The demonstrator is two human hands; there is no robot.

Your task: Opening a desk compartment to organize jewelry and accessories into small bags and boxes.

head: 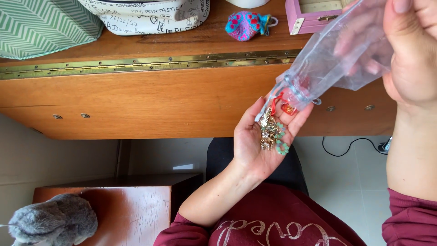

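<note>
The right hand pinches the closed end of a sheer, pale organza pouch, fingers showing through the fabric from inside its folds, and holds it tilted mouth-down toward the left. The pouch's gathered mouth rests just over the fingertips of the left hand, which lies open and palm-up, cupped, gripping nothing. On that palm sits a small heap of jewellery: gold-coloured metal charms, a loop of mint-green beads and a red-orange piece at the pouch's mouth. Both hands hang in front of the wooden desk, below its front edge with the long brass hinge. On the desk top, near the back right corner, stands a pink wooden box with a small clasp; left of it lies a blue and pink knitted trinket, then a white round container covered in writing, and at the left edge a green chevron-patterned box. A grey plush toy rests on a lower reddish-brown surface
</note>
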